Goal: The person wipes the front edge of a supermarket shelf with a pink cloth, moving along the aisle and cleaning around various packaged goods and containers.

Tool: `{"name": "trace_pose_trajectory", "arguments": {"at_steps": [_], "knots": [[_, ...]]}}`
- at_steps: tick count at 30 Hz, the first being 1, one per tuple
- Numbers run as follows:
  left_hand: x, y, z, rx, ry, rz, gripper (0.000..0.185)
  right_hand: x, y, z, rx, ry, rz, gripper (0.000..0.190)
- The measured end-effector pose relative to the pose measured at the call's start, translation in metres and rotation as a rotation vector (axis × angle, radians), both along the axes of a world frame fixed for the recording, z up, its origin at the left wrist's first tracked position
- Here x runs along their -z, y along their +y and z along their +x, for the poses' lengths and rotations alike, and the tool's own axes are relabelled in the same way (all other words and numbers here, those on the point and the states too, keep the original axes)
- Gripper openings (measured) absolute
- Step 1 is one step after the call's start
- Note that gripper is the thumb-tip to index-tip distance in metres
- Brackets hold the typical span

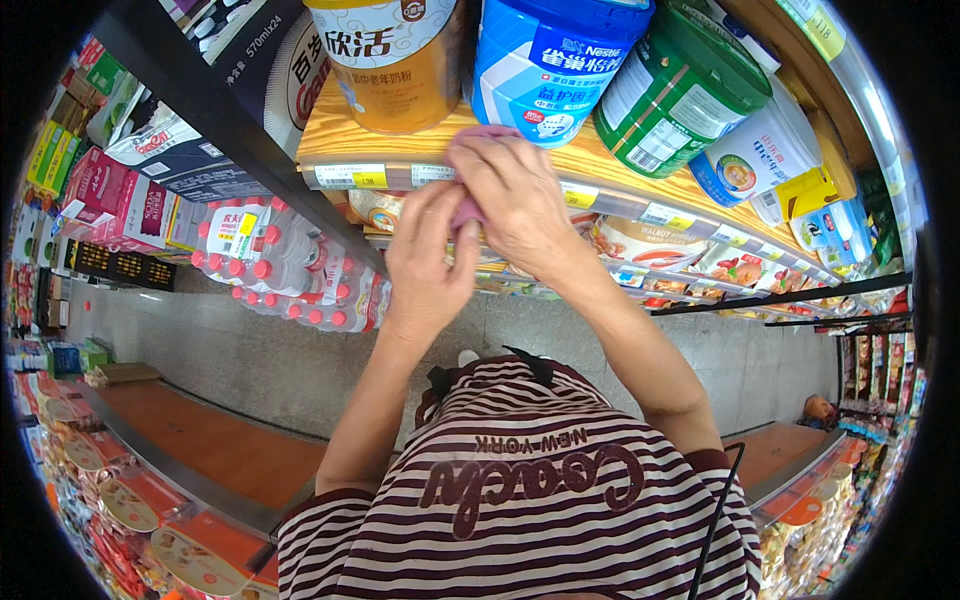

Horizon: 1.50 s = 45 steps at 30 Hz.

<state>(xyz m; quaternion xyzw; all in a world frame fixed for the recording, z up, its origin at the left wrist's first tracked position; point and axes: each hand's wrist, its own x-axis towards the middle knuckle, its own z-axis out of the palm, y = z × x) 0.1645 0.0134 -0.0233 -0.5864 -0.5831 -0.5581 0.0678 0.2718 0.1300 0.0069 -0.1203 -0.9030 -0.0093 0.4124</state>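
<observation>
A purple cloth [486, 133] is bunched at the front edge of a wood-grain shelf [300, 150]. My right hand [517, 199] lies over it, fingers bent around the folds. Close beside it, my left hand [431, 244] grips the cloth's lower part against the price-tag strip [634, 208]. Just behind the cloth stands a blue Nestlé milk powder can [551, 75]. An orange-gold can [394, 75] is to its left, and a green can [679, 90] to its right. My palms and much of the cloth are hidden.
A black shelf post [232, 135] slants down on the left. Shrink-wrapped water bottles [285, 262] are stacked beyond it. Below are lower shelves with food bags [649, 241]. Grey floor tiles [300, 360] lie underfoot, and packaged-food displays [127, 502] stand behind me.
</observation>
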Motion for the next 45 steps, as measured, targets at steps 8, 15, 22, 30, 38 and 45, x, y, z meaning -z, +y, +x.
{"name": "trace_pose_trajectory", "arguments": {"at_steps": [8, 15, 22, 30, 38, 45], "knots": [[-0.003, -0.035, -0.053, -0.265, -0.027, -0.039, 0.035, -0.011, -0.018, -0.092, -0.202, -0.055, 0.017, 0.047], [-0.009, -0.041, -0.081, -0.354, 0.025, -0.148, 0.035, -0.012, -0.026, -0.127, -0.155, -0.236, -0.027, 0.04], [-0.011, -0.032, -0.065, -0.272, 0.038, -0.138, 0.031, -0.018, -0.022, -0.097, -0.043, -0.274, 0.017, 0.038], [-0.007, -0.017, -0.037, -0.157, 0.065, -0.163, 0.031, -0.018, -0.014, -0.047, 0.043, -0.247, 0.016, 0.04], [-0.007, 0.004, 0.004, 0.005, 0.135, -0.167, 0.032, -0.004, -0.004, 0.016, 0.151, -0.131, 0.032, 0.041], [-0.01, 0.025, 0.036, 0.125, 0.176, -0.165, 0.033, 0.0, 0.004, 0.06, 0.229, -0.059, -0.005, 0.038]]}}
